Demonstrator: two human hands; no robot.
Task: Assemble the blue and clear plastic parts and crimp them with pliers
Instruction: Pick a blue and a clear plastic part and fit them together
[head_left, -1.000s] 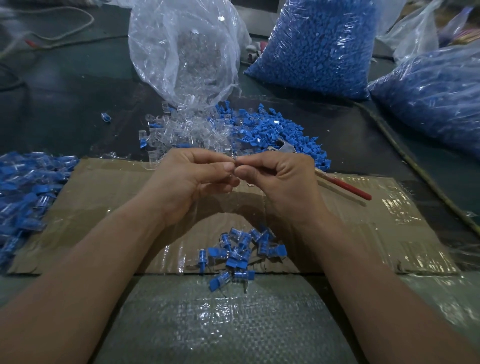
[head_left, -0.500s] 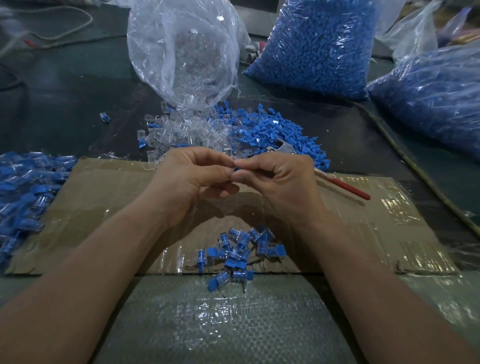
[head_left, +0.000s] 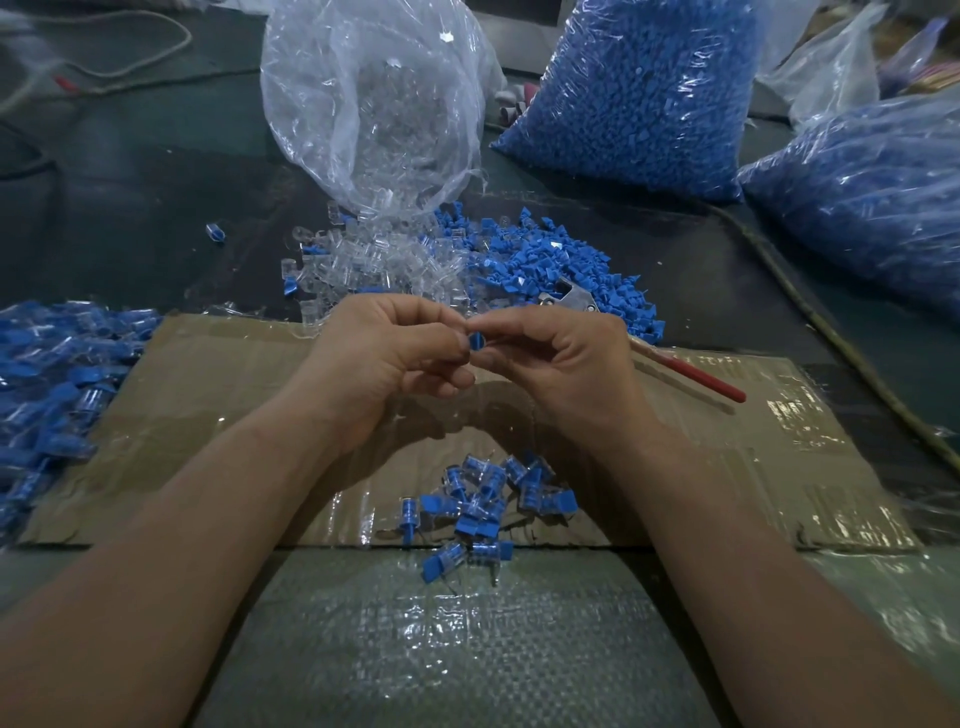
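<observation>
My left hand (head_left: 384, 358) and my right hand (head_left: 561, 364) meet fingertip to fingertip above the cardboard sheet (head_left: 218, 395). Between them both pinch a small blue part (head_left: 475, 341); only its round end shows, and whether a clear part is on it is hidden. Loose clear parts (head_left: 374, 260) and loose blue parts (head_left: 545, 254) lie in a heap beyond my hands. Pliers (head_left: 685, 371) with red handles lie behind my right hand, their metal jaws in the blue heap. A small pile of joined blue-and-clear pieces (head_left: 483, 504) lies under my wrists.
A clear bag of clear parts (head_left: 374, 104) lies open at the back. Two big bags of blue parts (head_left: 639, 88) stand at the back right. A large heap of joined pieces (head_left: 47, 389) fills the left edge. A cord (head_left: 841, 338) runs along the right.
My fingers have shifted slightly and the blue part's round end now shows between the fingertips. Both hands stay in the same place.
</observation>
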